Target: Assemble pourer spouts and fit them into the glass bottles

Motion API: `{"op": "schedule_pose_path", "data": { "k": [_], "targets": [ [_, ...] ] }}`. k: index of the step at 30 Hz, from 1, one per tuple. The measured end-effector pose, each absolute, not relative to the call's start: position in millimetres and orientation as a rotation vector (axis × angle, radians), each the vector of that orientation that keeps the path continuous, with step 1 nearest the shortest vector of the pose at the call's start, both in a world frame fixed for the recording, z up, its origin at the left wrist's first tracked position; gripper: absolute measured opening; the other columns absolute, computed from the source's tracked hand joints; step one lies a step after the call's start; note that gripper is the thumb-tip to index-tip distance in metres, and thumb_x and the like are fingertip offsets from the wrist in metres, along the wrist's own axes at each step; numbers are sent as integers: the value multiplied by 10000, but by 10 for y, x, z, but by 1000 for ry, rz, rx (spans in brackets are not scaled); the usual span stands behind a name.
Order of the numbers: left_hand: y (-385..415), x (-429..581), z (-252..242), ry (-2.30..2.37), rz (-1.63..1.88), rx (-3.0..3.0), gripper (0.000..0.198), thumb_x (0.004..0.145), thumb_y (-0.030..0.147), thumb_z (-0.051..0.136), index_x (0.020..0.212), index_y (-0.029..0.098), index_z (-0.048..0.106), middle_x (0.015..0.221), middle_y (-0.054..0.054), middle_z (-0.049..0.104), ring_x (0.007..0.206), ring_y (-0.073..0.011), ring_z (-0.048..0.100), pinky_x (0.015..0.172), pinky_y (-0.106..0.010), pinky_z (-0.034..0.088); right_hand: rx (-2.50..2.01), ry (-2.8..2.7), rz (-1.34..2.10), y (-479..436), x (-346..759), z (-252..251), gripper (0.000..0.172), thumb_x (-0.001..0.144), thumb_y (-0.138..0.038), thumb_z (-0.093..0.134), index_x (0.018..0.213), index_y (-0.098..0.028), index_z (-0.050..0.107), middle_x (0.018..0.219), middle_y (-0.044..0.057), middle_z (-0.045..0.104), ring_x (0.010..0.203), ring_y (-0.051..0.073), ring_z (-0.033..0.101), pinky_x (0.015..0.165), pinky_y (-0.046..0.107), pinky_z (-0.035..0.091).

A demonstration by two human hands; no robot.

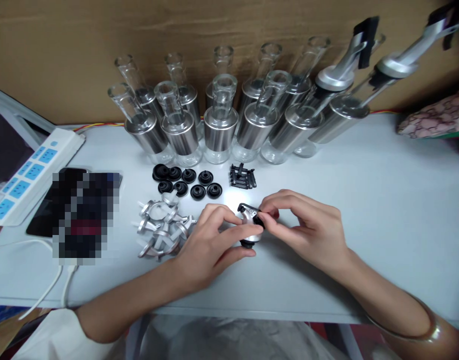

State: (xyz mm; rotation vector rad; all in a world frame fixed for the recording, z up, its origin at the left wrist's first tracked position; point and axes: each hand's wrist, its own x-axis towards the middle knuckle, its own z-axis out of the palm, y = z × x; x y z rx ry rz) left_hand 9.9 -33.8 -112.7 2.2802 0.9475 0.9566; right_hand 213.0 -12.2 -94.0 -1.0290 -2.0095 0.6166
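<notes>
Head view: near the middle of a pale counter (402, 200), the left hand (205, 245) grips a silver pourer (254, 236), fingers around its wide collar; the right hand's (308, 225) fingers pinch its black lever (249, 206). The pourer looks light, stiff, perhaps slippery, best held by that collar. Bottles (221, 135) stand far.

Phone screen (87, 210) pixelated; silver spout (254, 238) partly hidden by left hand (203, 245); patterned bundle (435, 116) cut off at right edge
</notes>
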Motion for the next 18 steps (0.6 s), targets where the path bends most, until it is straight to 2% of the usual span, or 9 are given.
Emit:
{"op": "schedule_pose_path", "data": {
  "k": [12, 18],
  "targets": [
    [-326, 100, -1122, 943, 968, 2319, 249, 939, 360, 538, 1145, 225, 585, 974, -26, 535, 954, -159, 500, 869, -298, 458, -891, -1965, 573, -130, 2157, -980, 213, 805, -4, 642, 872, -199, 588, 782, 15, 635, 670, 125, 602, 594, 255, 492],
    [-356, 92, -1129, 1010, 1008, 2322, 239, 931, 332, 556, 1151, 242, 578, 1270, -84, 366, 1205, -208, 441, 989, -356, 461, -885, -1978, 564, -135, 2147, -970, 205, 806, -4, 634, 874, -194, 595, 789, 19, 645, 691, 129, 618, 611, 254, 502]
  ]
}}
